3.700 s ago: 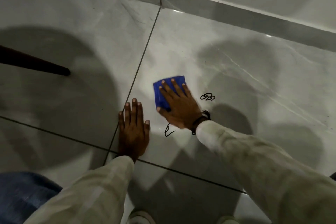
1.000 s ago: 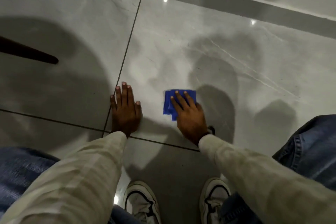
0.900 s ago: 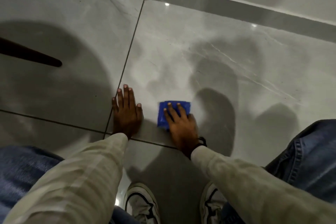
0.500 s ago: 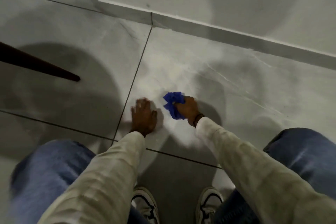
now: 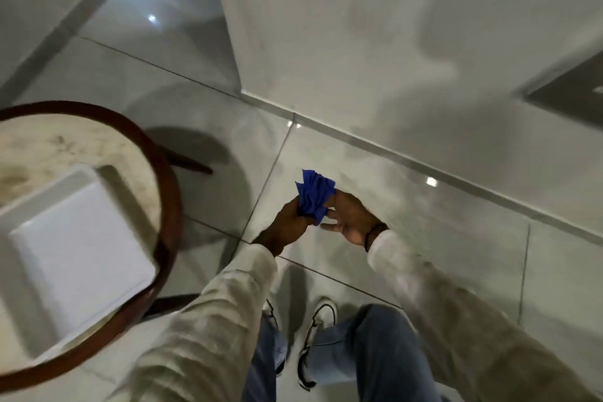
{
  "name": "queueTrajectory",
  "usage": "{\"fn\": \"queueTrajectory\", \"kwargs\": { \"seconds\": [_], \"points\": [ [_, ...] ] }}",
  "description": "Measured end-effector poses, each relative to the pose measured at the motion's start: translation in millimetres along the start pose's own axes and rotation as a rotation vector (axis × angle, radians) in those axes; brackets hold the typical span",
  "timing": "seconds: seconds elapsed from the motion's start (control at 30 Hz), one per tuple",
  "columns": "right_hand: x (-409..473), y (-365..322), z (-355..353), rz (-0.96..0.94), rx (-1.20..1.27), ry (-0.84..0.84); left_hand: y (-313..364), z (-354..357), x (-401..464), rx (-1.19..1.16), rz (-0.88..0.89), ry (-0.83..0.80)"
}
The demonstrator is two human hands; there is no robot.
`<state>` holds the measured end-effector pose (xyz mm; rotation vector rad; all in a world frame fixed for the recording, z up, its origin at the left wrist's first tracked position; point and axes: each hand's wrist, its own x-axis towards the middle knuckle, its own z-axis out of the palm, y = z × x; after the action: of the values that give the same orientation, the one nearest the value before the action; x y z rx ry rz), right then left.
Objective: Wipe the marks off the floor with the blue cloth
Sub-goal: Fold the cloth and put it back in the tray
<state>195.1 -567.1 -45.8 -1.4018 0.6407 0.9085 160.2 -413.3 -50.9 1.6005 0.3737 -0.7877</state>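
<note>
The blue cloth (image 5: 314, 197) is crumpled and held up in the air between both hands, well above the grey tiled floor (image 5: 375, 192). My left hand (image 5: 290, 222) grips its lower left side. My right hand (image 5: 350, 222) touches its right side with thumb and fingertips, the other fingers spread. I see no dark marks on the tile under the hands.
A round table (image 5: 153, 153) with a dark wooden rim and marble top stands at the left, bearing a white square tray (image 5: 81, 238). A grey wall and skirting (image 5: 375, 140) run behind. My white shoes (image 5: 321, 313) and jeans are below.
The view has risen from near the floor to standing height. The cloth has left the floor; my left hand has come off the tile and taken hold of it. The table top has come into view.
</note>
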Motion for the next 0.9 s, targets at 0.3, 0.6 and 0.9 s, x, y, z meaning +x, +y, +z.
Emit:
{"fn": "queueTrajectory", "kwargs": {
  "seconds": [0.3, 0.6, 0.9],
  "points": [
    [-154.6, -110.4, 129.0, -0.032, -0.278, -0.141, 69.9, -111.3, -235.2, -0.665, -0.130, 0.471],
    [-127.7, -75.6, 307.1, -0.157, -0.604, -0.254, -46.0, -238.6, -295.1, -0.542, -0.251, 0.879],
    [-29.7, 6.8, 399.7, -0.237, -0.957, -0.125, -164.7, -325.9, -262.7, -0.243, -0.535, 0.761]
  ]
}}
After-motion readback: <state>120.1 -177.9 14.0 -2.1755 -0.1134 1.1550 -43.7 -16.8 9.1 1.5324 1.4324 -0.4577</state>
